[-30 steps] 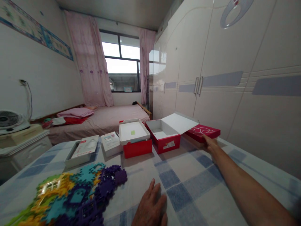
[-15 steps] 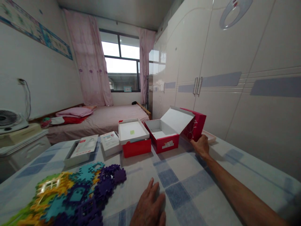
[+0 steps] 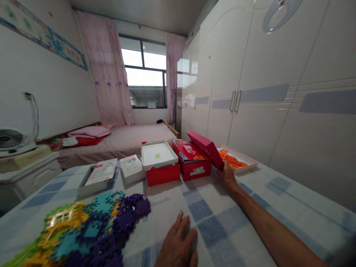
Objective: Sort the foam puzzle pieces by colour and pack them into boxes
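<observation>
Checked table — right hand holds tilted lid between red box, tray.

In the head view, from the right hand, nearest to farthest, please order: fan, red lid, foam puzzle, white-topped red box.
1. Red lid, in the right hand.
2. White-topped red box, just left.
3. Foam puzzle, near left.
4. Fan, far left.

Single head-worn view, facing forward and slightly down along the checked bench, left hand nearest at the bottom edge, right hand farther out, window far ahead, wardrobe close on the right.
</observation>
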